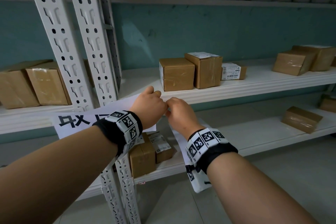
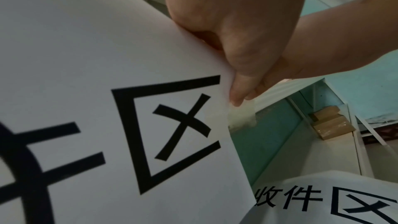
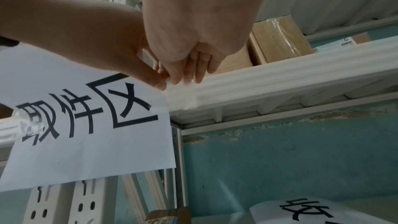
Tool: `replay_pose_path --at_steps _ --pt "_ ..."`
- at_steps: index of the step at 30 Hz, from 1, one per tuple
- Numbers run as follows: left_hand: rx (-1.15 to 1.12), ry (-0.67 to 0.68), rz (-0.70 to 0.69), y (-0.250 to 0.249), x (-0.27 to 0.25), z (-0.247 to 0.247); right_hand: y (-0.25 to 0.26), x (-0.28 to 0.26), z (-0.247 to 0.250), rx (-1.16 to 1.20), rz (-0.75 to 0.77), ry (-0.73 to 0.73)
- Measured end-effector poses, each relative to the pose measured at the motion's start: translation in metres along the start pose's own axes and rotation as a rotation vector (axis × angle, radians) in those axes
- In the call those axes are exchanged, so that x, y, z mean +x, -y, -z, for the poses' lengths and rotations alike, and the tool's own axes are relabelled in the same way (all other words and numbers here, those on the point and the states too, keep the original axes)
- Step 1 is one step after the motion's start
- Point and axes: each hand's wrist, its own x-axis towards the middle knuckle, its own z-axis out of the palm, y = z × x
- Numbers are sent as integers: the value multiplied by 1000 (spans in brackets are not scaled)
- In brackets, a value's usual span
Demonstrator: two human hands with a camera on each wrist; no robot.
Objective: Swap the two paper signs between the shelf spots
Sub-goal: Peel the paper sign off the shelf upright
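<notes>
A white paper sign with large black characters hangs at the middle shelf's front edge. Its left end is still taped down. My left hand pinches its upper right corner. A clear tape strip sticks out from that corner onto the shelf edge. My right hand meets the left one there, fingertips on the tape. A second sign curls below my right wrist; what holds it is hidden.
Two grey slotted uprights stand just left of my hands. Cardboard boxes sit on the middle shelf right behind them, with more at the far right and far left. Other boxes lie on the lower shelf under my wrists.
</notes>
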Motion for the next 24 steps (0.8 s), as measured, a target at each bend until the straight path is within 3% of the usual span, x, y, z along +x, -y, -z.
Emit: replay_pose_path --at_steps 17,24 --pt "103 -192 -55 5 -31 15 21 -22 25 28 4 -17" --pt "41 -330 28 22 -53 16 28 -20 27 76 -92 -4"
